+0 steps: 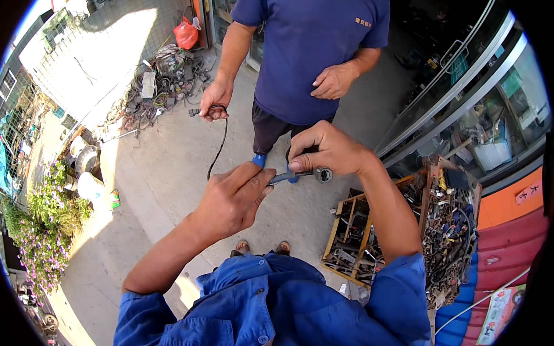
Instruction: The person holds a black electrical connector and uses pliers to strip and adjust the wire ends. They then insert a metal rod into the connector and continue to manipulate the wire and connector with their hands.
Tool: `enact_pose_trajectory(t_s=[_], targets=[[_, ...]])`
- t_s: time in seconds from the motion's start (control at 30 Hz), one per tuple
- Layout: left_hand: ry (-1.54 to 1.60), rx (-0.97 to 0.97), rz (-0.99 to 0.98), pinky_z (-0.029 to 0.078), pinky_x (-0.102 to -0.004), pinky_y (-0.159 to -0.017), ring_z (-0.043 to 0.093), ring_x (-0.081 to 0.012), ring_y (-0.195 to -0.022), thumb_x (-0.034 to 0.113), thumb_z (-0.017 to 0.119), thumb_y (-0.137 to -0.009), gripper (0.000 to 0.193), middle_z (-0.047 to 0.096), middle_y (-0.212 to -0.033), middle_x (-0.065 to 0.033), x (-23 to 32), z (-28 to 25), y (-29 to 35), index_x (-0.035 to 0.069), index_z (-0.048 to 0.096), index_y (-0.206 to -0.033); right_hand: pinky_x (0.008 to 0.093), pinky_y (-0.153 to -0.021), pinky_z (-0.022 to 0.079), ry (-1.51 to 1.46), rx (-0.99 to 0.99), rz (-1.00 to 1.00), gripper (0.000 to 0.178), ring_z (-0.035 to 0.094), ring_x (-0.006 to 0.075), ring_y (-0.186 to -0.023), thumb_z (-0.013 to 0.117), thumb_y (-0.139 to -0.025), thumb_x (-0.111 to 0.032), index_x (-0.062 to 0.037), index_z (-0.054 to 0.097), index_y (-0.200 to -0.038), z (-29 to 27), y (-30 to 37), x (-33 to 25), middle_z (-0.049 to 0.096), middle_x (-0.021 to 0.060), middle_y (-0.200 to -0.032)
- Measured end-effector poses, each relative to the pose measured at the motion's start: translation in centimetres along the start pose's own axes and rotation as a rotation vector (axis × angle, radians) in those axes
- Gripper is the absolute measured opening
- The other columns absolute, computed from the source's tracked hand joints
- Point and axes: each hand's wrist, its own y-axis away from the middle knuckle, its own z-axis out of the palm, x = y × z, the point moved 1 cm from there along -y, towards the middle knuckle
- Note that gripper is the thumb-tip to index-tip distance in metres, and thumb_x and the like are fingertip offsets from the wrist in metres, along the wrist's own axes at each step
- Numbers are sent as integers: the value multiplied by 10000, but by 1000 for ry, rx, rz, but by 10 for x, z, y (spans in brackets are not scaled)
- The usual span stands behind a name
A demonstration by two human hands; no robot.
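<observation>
Though cut off by the lower edge, dressed nearest the lens in a blue cloth shirt (248, 294) with round buttons. Holding up ahead, between the left hand (230, 199) and the right hand (332, 152), a slim grey-and-black cable end (282, 177) with a round dark connector (324, 174) at its right. Pinching with the fingers of both hands, so hiding the left portion and part of the middle. Cannot tell whether joined to the thin black cable (219, 151) vanishing behind the left hand. Below, on grey concrete floor (220, 232), partly covered by the shirt, wearing brown sandals (243, 246). To the right, flanked by a yellow-framed crate (364, 242) of metal parts, too jumbled to sort. Beyond, faced by a co-worker in a navy-blue T-shirt (317, 58), cut off at the top, clasping a dark plug (194, 113). Farthest, backed by a tangled heap of wires (164, 77) and a red plastic bag (185, 34).
</observation>
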Motion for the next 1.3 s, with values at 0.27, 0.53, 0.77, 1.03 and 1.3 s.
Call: enact_pose_trajectory(t_s=[0.27,0.53,0.77,1.03,1.3], targets=[[-13,-87,-50,492,-384,-533,614,-282,-624,-11,718,-782,232,594,-848,-115,-8,6,7,-21,661,-1007,353,-585,464,490,-69,-188,210,635,234,-592,789,-760,-165,20,712,-823,-2,-33,-28,684,148,-703],[60,-35,-116,468,-395,-506,588,-301,-575,-18,717,-773,184,585,-809,-114,-13,2,13,-9,654,-945,332,-545,455,301,-57,-17,207,617,171,-565,818,-763,-145,33,731,-824,15,-48,-8,684,139,-661],[61,-39,-137,453,-403,-489,577,-307,-559,-30,710,-769,182,571,-771,-121,-18,5,15,-10,643,-937,290,-518,428,182,89,-68,202,552,97,-536,844,-721,-119,37,738,-791,21,-54,4,674,93,-621],[64,-57,-200,437,-416,-485,566,-324,-547,-36,695,-787,136,555,-733,-123,-19,6,18,1,634,-903,303,-518,435,213,90,-120,154,571,113,-525,826,-705,-78,32,735,-762,18,-64,-2,689,117,-635],[-5,-59,-253,444,-438,-498,572,-356,-543,-9,693,-811,95,575,-721,-142,-20,16,20,2,628,-879,400,-550,469,590,103,-445,153,642,320,-600,807,-703,-116,-16,692,-678,23,-66,-15,656,159,-656]])
